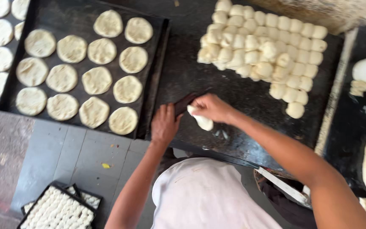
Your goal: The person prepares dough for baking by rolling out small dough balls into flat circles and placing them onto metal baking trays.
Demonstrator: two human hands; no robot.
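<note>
- Head view: right hand (210, 107) pinches a dough piece (201, 121); left hand (164, 125), just beside it, grips a dark rolling pin (186, 103).
- Left of the dough piece: baking tray (154, 76) holding fifteen flattened dough rounds (96, 80).
- Beyond it: heap of dough balls (263, 46), too many to count.

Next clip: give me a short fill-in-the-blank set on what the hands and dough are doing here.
1. The right hand holds a piece of ____.
2. The left hand grips a dark ____ tool.
3. The flattened rounds lie on a black ____.
4. The pile of dough balls sits to the ____ of the tray.

Missing: dough; flat; tray; right
</note>
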